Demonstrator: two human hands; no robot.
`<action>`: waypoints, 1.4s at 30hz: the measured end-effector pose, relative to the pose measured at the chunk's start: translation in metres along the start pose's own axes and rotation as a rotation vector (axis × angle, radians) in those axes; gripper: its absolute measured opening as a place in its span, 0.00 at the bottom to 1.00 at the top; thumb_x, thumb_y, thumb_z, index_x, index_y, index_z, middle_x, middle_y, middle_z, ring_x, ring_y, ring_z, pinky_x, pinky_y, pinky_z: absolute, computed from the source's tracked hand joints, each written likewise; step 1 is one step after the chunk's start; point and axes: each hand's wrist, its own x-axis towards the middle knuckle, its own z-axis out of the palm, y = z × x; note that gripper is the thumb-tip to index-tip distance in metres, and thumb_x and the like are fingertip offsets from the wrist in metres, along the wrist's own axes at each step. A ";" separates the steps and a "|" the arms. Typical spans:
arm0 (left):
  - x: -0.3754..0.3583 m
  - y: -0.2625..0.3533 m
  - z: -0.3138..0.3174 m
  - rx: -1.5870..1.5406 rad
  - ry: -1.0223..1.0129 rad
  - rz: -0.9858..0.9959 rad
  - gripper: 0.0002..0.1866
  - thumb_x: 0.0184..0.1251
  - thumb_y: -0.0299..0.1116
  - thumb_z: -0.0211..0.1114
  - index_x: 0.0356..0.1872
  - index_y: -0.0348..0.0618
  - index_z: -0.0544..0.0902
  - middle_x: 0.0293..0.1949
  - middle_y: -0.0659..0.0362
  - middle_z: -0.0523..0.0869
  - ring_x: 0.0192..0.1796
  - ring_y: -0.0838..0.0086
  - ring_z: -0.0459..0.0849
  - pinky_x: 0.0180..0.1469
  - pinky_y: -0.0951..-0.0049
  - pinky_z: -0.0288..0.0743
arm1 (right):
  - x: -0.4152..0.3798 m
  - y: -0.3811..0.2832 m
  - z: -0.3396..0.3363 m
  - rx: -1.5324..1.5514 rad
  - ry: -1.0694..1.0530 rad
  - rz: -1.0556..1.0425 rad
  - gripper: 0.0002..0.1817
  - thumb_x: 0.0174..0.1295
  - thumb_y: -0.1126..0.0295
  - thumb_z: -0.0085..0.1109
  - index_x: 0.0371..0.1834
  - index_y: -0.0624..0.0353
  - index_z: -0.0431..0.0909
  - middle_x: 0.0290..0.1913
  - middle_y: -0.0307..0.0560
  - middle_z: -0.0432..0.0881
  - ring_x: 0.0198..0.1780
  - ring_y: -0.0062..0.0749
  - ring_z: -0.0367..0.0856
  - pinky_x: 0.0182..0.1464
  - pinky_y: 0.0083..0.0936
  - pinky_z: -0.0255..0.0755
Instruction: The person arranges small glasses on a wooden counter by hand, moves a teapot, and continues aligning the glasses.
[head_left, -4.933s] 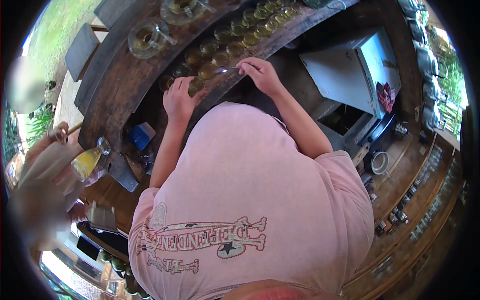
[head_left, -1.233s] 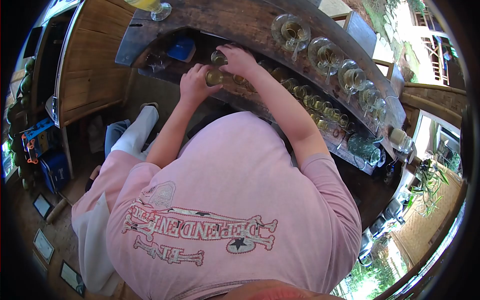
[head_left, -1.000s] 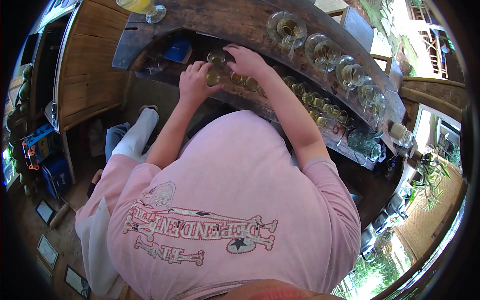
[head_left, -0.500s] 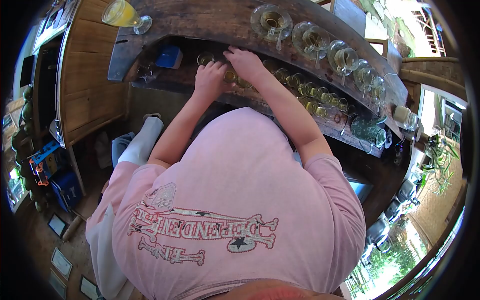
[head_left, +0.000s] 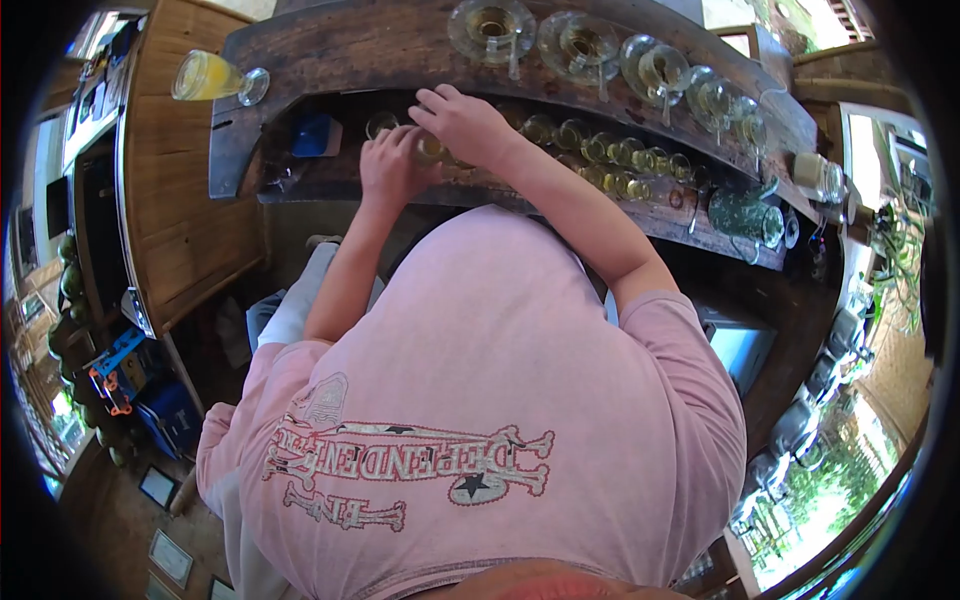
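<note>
Over the recessed shelf [head_left: 335, 185] of a dark wooden counter, my left hand [head_left: 392, 170] has its fingers bent beside a small glass [head_left: 431, 149] of yellowish liquid, which sits between fingers and thumb. My right hand [head_left: 462, 124] reaches in from the right just above it, fingers slightly spread and palm down, with nothing visible in them. Another small glass [head_left: 381, 125] stands left of the fingertips. Several similar glasses [head_left: 592, 150] run in two rows to the right, partly behind my right forearm.
Glass cups on saucers [head_left: 492, 30] with spoons line the upper counter. A stemmed glass of yellow drink [head_left: 208, 77] is at the upper left. The recess holds a blue box [head_left: 314, 135]. A green glass mug [head_left: 745, 217] and a jar [head_left: 818, 177] stand at right.
The view has shifted, so the counter and glasses appear further left and the cups higher. Both hands keep nearly the same pose beside the small glasses.
</note>
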 end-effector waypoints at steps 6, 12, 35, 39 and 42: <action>0.008 0.025 -0.048 -0.011 0.175 0.034 0.32 0.44 0.43 0.87 0.57 0.52 0.91 0.54 0.61 0.93 0.54 0.62 0.91 0.57 0.57 0.80 | -0.029 -0.010 -0.067 0.222 0.170 0.165 0.31 0.55 0.70 0.76 0.66 0.51 0.87 0.65 0.46 0.85 0.65 0.45 0.85 0.61 0.38 0.88; 0.024 0.070 -0.067 -0.053 0.220 0.115 0.35 0.42 0.37 0.88 0.59 0.49 0.91 0.54 0.59 0.94 0.53 0.60 0.92 0.60 0.57 0.83 | -0.113 -0.004 -0.115 0.371 0.319 0.376 0.31 0.54 0.69 0.78 0.66 0.49 0.87 0.65 0.45 0.85 0.67 0.45 0.83 0.66 0.40 0.84; 0.101 0.392 0.127 -0.292 -0.180 0.692 0.35 0.48 0.45 0.86 0.64 0.57 0.89 0.56 0.67 0.92 0.54 0.68 0.88 0.58 0.61 0.78 | -0.466 0.061 -0.167 0.065 0.476 1.011 0.35 0.50 0.70 0.80 0.67 0.54 0.85 0.66 0.51 0.85 0.66 0.56 0.83 0.69 0.46 0.80; 0.101 0.398 0.161 -0.180 -0.205 0.680 0.34 0.47 0.45 0.86 0.61 0.57 0.89 0.54 0.69 0.91 0.55 0.69 0.88 0.58 0.60 0.78 | -0.471 0.087 -0.143 0.101 0.398 1.001 0.36 0.49 0.72 0.80 0.68 0.54 0.84 0.67 0.51 0.85 0.66 0.56 0.83 0.68 0.47 0.81; 0.098 0.395 0.173 -0.097 -0.260 0.658 0.34 0.47 0.46 0.86 0.60 0.57 0.89 0.55 0.69 0.91 0.56 0.70 0.87 0.57 0.59 0.76 | -0.463 0.096 -0.140 0.102 0.364 0.982 0.37 0.49 0.73 0.79 0.69 0.55 0.83 0.67 0.52 0.84 0.67 0.57 0.82 0.68 0.48 0.81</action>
